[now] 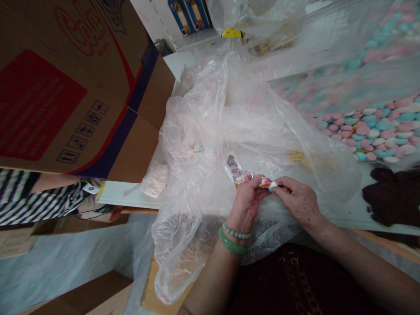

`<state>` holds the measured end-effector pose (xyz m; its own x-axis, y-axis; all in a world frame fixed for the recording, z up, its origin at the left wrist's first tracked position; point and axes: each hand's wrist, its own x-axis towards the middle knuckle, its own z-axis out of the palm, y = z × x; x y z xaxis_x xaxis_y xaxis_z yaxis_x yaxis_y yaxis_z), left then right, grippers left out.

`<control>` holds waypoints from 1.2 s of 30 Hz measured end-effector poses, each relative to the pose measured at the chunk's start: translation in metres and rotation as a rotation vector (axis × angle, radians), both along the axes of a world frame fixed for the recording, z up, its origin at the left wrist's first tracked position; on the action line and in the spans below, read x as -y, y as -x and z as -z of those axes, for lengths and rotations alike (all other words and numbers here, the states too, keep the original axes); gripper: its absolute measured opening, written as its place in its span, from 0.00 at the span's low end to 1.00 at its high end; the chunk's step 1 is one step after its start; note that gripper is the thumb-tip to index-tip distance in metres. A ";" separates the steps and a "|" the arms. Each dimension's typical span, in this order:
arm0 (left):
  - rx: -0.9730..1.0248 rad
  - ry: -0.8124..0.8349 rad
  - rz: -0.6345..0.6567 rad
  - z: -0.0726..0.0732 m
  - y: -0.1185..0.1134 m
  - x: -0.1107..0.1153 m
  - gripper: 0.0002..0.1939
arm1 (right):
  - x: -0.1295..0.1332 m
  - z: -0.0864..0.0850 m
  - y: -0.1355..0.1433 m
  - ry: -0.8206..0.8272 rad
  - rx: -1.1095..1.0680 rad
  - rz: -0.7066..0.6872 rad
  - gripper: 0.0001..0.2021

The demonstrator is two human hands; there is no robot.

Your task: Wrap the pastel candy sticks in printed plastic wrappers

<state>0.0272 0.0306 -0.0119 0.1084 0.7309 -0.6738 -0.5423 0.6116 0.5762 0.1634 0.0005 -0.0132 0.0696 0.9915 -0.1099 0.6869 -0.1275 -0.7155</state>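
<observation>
A small printed packet with white, pink and yellow markings is held between my two hands. My left hand, below which sit a beaded bracelet and a green bangle, is closed around the packet's lower part. My right hand pinches the packet's other end, by a white spot. Underneath both hands spreads a large clear plastic bag, crumpled and hanging over the table's front edge. Gold-coloured ties show blurred through its film.
At the left stands a big cardboard box. Pink, blue and white candies lie at the right, partly under clear plastic. A dark brown cloth is at the right edge. A small bag lies beside the box. Someone in striped clothing is behind it.
</observation>
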 end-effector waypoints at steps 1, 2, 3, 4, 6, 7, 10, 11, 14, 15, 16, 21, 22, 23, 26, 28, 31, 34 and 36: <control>0.012 0.010 -0.006 0.000 0.000 0.000 0.07 | 0.001 0.000 0.001 -0.013 -0.016 -0.006 0.09; 0.023 0.018 -0.014 0.000 0.000 0.000 0.07 | 0.001 0.000 0.001 -0.028 -0.034 -0.017 0.09; 0.033 0.024 -0.024 0.000 -0.001 -0.001 0.06 | 0.002 0.001 0.002 -0.040 -0.056 -0.029 0.10; 0.040 0.030 -0.033 0.000 -0.001 -0.001 0.06 | 0.002 0.001 0.002 -0.047 -0.081 -0.041 0.10; 0.053 0.041 -0.045 0.000 -0.001 -0.002 0.06 | 0.002 0.000 0.002 -0.050 -0.127 -0.055 0.11; 0.060 0.047 -0.051 0.000 -0.001 -0.002 0.06 | 0.002 0.000 0.001 -0.047 -0.140 -0.055 0.11; 0.067 0.054 -0.071 0.002 -0.002 -0.001 0.08 | 0.001 -0.001 0.000 -0.015 -0.098 -0.023 0.10; 0.056 0.047 -0.077 0.002 -0.003 0.000 0.08 | 0.000 -0.001 0.001 -0.003 -0.059 -0.009 0.10; -0.008 0.001 -0.075 0.002 -0.009 0.004 0.09 | 0.001 0.001 0.003 -0.014 0.074 0.013 0.09; -0.028 -0.019 -0.072 0.002 -0.011 0.006 0.09 | 0.001 0.003 0.005 -0.040 0.120 0.014 0.09; -0.041 -0.037 -0.071 0.001 -0.014 0.007 0.09 | 0.002 0.004 0.007 -0.072 0.168 0.014 0.09; 0.002 -0.046 -0.085 0.000 -0.020 0.009 0.10 | 0.001 0.004 0.012 -0.198 0.229 0.007 0.10; 0.024 -0.033 -0.087 0.001 -0.019 0.007 0.10 | 0.001 0.002 0.010 -0.194 0.173 -0.017 0.10; 0.047 -0.018 -0.083 0.001 -0.016 0.005 0.09 | 0.000 -0.001 0.007 -0.178 0.101 -0.058 0.10; 0.104 0.035 -0.064 0.004 -0.007 -0.003 0.08 | 0.000 -0.009 -0.009 -0.071 -0.086 -0.151 0.14; 0.127 0.052 -0.078 0.004 0.000 -0.007 0.08 | 0.004 -0.014 -0.022 0.050 -0.145 -0.108 0.20; 0.154 0.038 -0.125 0.004 0.007 -0.011 0.07 | 0.010 -0.016 -0.034 0.314 -0.320 -0.049 0.14; 0.172 0.020 -0.140 0.004 0.008 -0.010 0.07 | 0.013 -0.013 -0.032 0.467 -0.545 -0.069 0.13; 0.170 -0.012 -0.144 0.004 0.007 -0.010 0.08 | 0.014 -0.009 -0.025 0.398 -0.527 -0.049 0.14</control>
